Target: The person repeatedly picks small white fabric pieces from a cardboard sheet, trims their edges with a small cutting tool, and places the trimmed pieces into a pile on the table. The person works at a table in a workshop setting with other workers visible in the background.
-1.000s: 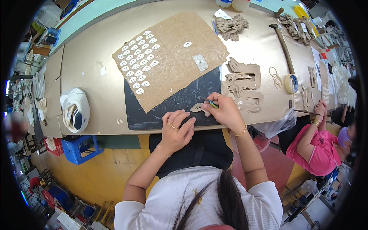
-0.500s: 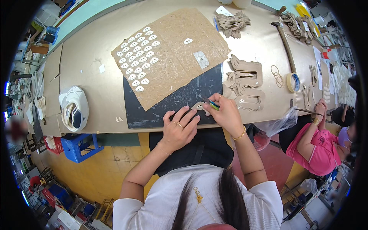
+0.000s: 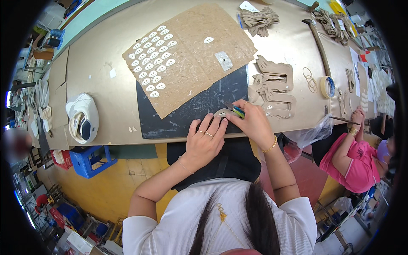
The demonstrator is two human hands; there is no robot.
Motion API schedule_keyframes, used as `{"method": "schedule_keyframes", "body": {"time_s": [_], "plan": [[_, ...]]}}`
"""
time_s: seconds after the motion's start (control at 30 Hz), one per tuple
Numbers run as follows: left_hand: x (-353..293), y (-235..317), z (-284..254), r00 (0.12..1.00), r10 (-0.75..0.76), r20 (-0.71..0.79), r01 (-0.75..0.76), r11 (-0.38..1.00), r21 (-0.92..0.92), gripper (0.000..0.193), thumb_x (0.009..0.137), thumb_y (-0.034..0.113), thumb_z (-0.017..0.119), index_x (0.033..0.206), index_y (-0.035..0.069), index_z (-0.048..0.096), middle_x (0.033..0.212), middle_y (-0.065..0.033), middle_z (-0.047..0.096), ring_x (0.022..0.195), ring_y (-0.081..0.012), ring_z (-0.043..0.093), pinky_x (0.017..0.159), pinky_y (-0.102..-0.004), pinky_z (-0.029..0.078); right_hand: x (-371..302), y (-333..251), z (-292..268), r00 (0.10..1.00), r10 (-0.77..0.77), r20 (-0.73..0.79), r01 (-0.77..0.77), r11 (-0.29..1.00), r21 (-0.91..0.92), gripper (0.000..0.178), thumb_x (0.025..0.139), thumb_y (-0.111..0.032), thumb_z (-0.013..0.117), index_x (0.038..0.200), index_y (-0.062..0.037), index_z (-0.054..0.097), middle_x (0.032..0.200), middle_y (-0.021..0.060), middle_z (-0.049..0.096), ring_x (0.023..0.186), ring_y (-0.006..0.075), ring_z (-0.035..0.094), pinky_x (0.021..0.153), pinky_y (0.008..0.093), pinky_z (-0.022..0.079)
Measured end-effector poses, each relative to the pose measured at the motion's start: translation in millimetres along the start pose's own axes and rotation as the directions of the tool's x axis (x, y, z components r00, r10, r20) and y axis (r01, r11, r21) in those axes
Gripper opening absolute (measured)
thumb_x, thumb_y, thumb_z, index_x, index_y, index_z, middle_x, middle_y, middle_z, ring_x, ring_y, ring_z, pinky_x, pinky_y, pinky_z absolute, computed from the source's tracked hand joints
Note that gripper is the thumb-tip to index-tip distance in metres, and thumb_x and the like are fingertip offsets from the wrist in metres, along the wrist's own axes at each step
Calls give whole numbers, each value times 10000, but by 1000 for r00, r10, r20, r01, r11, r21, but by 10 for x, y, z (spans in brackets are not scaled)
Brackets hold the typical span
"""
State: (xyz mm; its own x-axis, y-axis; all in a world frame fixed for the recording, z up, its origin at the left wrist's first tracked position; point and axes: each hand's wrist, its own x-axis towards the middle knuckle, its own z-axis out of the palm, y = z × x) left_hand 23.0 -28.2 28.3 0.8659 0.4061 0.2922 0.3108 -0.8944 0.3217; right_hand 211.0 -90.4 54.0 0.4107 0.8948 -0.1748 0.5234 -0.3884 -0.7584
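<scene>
Gold-toned worktable (image 3: pixel 112 112), its outer ends lost in the dark rim of my camera. Brown sheet (image 3: pixel 191 55), lying askew across it. Black mat (image 3: pixel 170 127), partly under that sheet; I cannot make out its full extent. Beige cut pieces (image 3: pixel 278 68), right of the mat, overlapping too much for me to count. Left hand (image 3: pixel 203 142), back upward, fingers slightly spread, fingertips at the left end of a small piece. Right hand (image 3: pixel 254 123), thumb and fingers pinching a slim tool. Small beige piece (image 3: pixel 220 113), on the mat near the table's front edge, between the hands; its ends are hidden from me by fingertips. Slim tool (image 3: pixel 239 112), green-bodied, largely covered; I cannot tell its kind. White oval patches (image 3: pixel 171 43), in slanting rows on the sheet, their dark marks too fine for me to resolve.
</scene>
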Motion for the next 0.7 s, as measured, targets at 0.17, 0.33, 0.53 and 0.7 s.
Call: {"method": "schedule_keyframes", "body": {"time_s": [0.17, 0.33, 0.53, 0.7], "plan": [[9, 22, -28, 1000, -24, 20, 24, 999, -36, 471, 782, 114, 705, 1245, 72, 632, 1277, -97, 613, 1231, -288, 555, 1001, -454, 388, 25, -16, -18, 995, 92, 35, -92, 996, 0, 284, 840, -204, 785, 931, 29, 651, 700, 176, 640, 616, 308, 640, 598, 375, 490], [11, 25, -26, 999, -25, 28, 26, 999, -28, 475, 775, 135, 711, 1239, 67, 639, 1271, -100, 614, 1226, -286, 555, 997, -454, 395, 34, -30, -28, 995, 95, 24, -95, 995, 3, 264, 841, -200, 776, 908, 24, 654, 679, 170, 627, 590, 301, 628, 580, 373, 480], [21, 30, -6, 999, -46, 5, 46, 999, -26, 463, 788, 112, 692, 1245, 52, 648, 1256, -87, 619, 1214, -270, 563, 994, -443, 396, 19, -38, 1, 999, 53, -8, -53, 998, -47, 249, 840, -203, 776, 899, 11, 663, 670, 158, 629, 567, 285, 620, 560, 364, 479], [36, 51, 2, 998, -69, -5, 69, 997, -28, 496, 786, 104, 687, 1275, 33, 639, 1236, -79, 615, 1197, -267, 566, 983, -440, 401, 34, -22, 10, 998, 59, 2, -59, 996, -63, 246, 833, -200, 781, 904, 6, 668, 667, 154, 635, 559, 287, 622, 547, 360, 482]]}}
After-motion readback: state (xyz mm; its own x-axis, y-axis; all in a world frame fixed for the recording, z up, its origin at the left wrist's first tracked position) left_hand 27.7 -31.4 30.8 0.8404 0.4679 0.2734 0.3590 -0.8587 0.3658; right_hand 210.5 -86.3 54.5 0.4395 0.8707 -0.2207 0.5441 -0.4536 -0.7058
